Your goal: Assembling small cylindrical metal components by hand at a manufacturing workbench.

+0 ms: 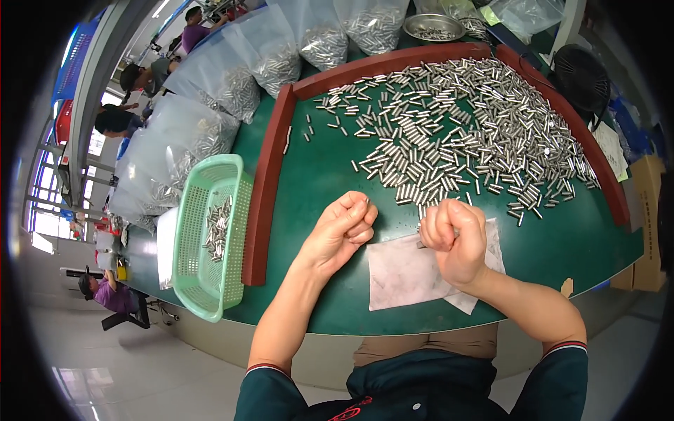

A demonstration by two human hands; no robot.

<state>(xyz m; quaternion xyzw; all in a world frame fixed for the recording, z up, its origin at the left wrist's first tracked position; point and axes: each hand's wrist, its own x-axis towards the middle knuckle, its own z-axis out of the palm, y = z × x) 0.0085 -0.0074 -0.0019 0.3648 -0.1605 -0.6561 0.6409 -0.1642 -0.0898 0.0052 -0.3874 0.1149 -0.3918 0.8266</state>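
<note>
My left hand (342, 230) is closed above the green tabletop, left of the cloth. Its fingers are curled in and a small glint shows at the fingertips, but what they hold is hidden. My right hand (460, 240) is closed over a stained whitish cloth (400, 281), and a bit of a short metal pin appears to poke out by its curled fingers. Just beyond both hands spreads a wide heap of short shiny metal pins (449, 133). A few pins lie apart at the heap's left side.
Red-brown rails (263, 203) border the pin heap at left, back and right. A light green basket (237, 281) with some pins stands at left. Clear bags (274, 63) of pins line the back left, near a metal bowl (434, 28). A black fan (581, 77) stands back right. Several people work far left.
</note>
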